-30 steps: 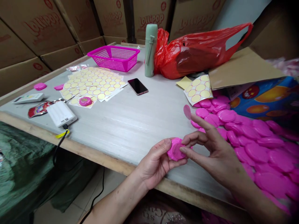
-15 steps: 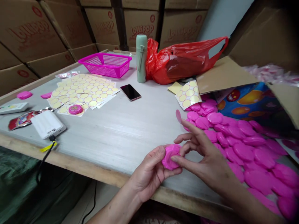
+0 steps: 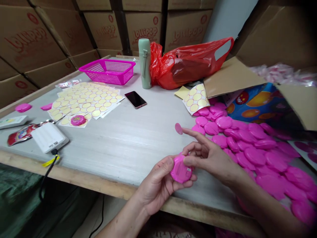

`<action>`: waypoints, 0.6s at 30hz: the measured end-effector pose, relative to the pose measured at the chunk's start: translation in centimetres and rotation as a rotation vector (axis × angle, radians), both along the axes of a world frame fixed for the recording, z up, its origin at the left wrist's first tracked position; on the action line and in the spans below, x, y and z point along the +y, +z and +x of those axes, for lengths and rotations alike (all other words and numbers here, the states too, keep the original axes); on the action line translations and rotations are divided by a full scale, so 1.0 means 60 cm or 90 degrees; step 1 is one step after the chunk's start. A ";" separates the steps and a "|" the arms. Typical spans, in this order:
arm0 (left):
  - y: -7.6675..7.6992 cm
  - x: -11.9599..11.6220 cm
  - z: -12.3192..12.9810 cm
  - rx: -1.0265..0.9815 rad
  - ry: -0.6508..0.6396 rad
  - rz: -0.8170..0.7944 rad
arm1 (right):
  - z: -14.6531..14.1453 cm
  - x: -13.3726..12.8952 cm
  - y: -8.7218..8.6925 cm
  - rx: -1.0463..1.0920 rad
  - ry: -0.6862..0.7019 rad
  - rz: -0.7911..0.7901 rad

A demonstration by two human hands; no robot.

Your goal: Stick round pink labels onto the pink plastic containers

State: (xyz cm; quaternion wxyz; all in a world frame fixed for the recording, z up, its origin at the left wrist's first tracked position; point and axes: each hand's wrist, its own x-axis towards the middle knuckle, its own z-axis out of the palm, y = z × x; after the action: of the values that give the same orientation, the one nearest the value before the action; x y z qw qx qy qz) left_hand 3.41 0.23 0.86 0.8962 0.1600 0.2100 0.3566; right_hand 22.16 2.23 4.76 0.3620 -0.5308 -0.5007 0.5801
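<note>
The person's left hand [image 3: 158, 185] forms a closed grip on a round, bright pink plastic case [image 3: 180, 170], which sits on the fingers with the thumb pressed on its upper rim. The case is held in the air just above the near edge of the table [image 3: 123, 145], with its flat face tilted up. The right hand [image 3: 210, 158] has a looser grip, with its fingers apart: the thumb and middle finger touch the case's rim, while the index finger points out to the far left. A thin, oval pink plastic film [image 3: 178, 128] sits just at that fingertip, apparently touching it, though the contact is hard to make out.

To the right, a loose heap of round pink plastic cases [image 3: 247, 155] covers the table's right side. Beyond it lies a sheet of round cream stickers [image 3: 194, 99]. More sheets of cream stickers [image 3: 84, 100] lie at far left, with a pink case [image 3: 78, 120] on one. A black smartphone [image 3: 135, 99], a pink plastic mesh basket [image 3: 107, 71], a sage-green flask [image 3: 145, 62] and a red plastic bag [image 3: 183, 62] stand along the far side. A white power bank [image 3: 48, 137] lies at left, its black cable hanging over the edge.
</note>
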 end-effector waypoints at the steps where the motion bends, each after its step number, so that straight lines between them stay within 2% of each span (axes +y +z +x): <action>1: 0.000 0.000 0.000 -0.002 -0.001 -0.003 | 0.001 0.002 -0.002 0.018 -0.021 -0.002; 4: -0.003 0.000 0.003 0.001 0.008 -0.008 | -0.002 -0.001 -0.009 -0.021 -0.062 0.073; 7: -0.005 -0.002 0.005 0.021 0.013 0.002 | -0.014 -0.007 -0.016 -0.106 -0.005 0.154; 10: -0.005 -0.002 0.006 0.037 -0.001 0.011 | -0.024 -0.004 -0.022 -0.050 0.047 0.080; 12: -0.005 -0.001 0.006 0.033 -0.005 0.004 | -0.023 0.003 -0.026 -0.006 0.006 0.023; 13: -0.004 0.000 0.005 0.030 0.000 -0.003 | -0.020 0.006 -0.028 -0.003 -0.030 0.027; 15: -0.002 0.003 0.005 0.018 0.014 -0.022 | -0.012 0.010 -0.032 -0.033 -0.077 0.098; 16: -0.002 0.004 0.005 0.011 0.024 -0.031 | -0.007 0.011 -0.035 -0.068 -0.072 0.153; 18: -0.001 0.005 0.004 0.002 0.046 -0.047 | 0.002 0.009 -0.042 -0.162 0.006 0.241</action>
State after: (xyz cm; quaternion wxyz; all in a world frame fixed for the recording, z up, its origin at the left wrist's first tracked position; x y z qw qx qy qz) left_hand 3.63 0.55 0.81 0.8877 0.1200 0.2302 0.3803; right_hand 22.26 2.78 2.24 0.3864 -0.5199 -0.6448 0.4058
